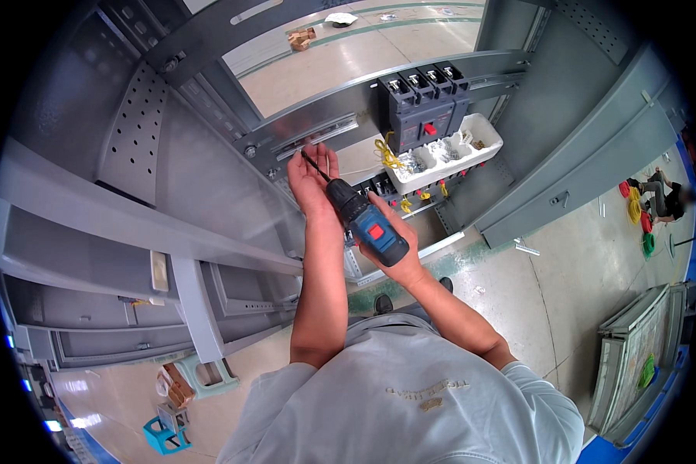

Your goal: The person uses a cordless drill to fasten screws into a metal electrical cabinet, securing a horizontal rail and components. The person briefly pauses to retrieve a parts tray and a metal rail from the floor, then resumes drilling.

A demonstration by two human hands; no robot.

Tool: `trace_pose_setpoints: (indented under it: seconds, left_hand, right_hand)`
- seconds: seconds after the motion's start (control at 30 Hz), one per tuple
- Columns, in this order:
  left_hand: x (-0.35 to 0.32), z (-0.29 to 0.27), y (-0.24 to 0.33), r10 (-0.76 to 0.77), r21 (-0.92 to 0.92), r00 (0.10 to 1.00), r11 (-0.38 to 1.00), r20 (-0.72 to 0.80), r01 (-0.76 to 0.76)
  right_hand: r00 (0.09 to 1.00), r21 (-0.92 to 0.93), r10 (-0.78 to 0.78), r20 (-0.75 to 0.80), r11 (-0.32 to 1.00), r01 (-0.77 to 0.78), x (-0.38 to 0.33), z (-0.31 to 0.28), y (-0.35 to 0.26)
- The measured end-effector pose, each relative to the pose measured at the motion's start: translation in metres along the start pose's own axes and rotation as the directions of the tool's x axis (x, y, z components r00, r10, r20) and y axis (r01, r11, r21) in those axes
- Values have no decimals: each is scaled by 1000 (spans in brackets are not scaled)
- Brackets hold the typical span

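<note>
My right hand (404,246) grips a blue and black cordless drill (371,227) with a red patch on its body. The drill's long dark bit (315,165) points up and to the left, over the palm of my left hand (311,184). That palm faces up, its fingers loosely bent and apart around the bit's tip; anything tiny at the tip is too small to make out. Just beyond the fingertips runs a slotted metal rail (317,133) on the grey cabinet's crossbar. To the right, a large dark circuit breaker (425,116) with a red switch is mounted on the frame.
A white compartment tray (446,172) with small metal parts stands before the breaker, yellow wires (387,152) beside it. Smaller breakers (377,185) sit below. A grey cabinet door (580,166) borders the right, a grey side panel (201,155) the left. A person (667,197) sits far right.
</note>
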State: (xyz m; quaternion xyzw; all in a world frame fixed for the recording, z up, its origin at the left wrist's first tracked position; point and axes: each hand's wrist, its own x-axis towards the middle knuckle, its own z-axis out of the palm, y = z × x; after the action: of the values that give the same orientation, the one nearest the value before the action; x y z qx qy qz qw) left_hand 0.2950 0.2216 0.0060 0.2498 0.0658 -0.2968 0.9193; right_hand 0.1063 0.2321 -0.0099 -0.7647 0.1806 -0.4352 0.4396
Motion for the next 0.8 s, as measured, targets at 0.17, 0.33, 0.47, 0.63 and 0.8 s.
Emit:
trace_pose_setpoints:
  seconds: [0.17, 0.33, 0.47, 0.63, 0.8]
  left_hand:
    - [-1, -1, 1, 9, 61, 1000, 998, 18, -10]
    - [0, 0, 0, 11, 111, 1000, 994, -6, -10]
    - [0, -1, 1, 0, 146, 1000, 989, 7, -2]
    - [1, 0, 1, 4, 160, 1000, 987, 4, -5]
    - [3, 1, 2, 4, 167, 1000, 986, -1, -4]
  right_hand:
    - [999, -30, -8, 45, 999, 9, 2, -4, 0]
    - [997, -58, -72, 29, 996, 74, 2, 0, 9]
    - [995, -90, -95, 30, 991, 97, 2, 1, 11]
    - [996, -83, -82, 36, 993, 85, 4, 3, 10]
    - [993, -93, -109, 45, 989, 113, 4, 3, 10]
